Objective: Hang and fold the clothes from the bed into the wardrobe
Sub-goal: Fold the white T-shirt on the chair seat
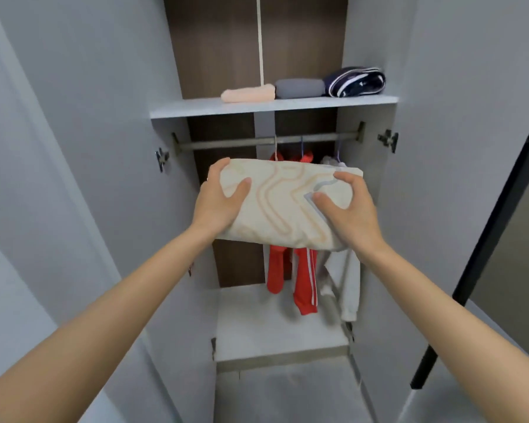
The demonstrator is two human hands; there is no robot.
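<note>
I hold a folded cream garment [281,206] with orange wavy lines in front of the open wardrobe, below its shelf [196,109]. My left hand [219,203] grips its left end, thumb on top. My right hand [347,209] grips its right end the same way. On the shelf lie a folded peach garment [247,93], a folded grey one [300,88] and a folded navy one with white stripes [355,82]. Behind the bundle, a red garment [303,279] and a light grey top [345,282] hang from the rail [226,144].
Both wardrobe doors stand open, the left door [83,148] and the right door [458,178] flanking my arms. The wardrobe floor [272,328] lies under the hanging clothes. A dark-framed panel [486,254] stands at the right.
</note>
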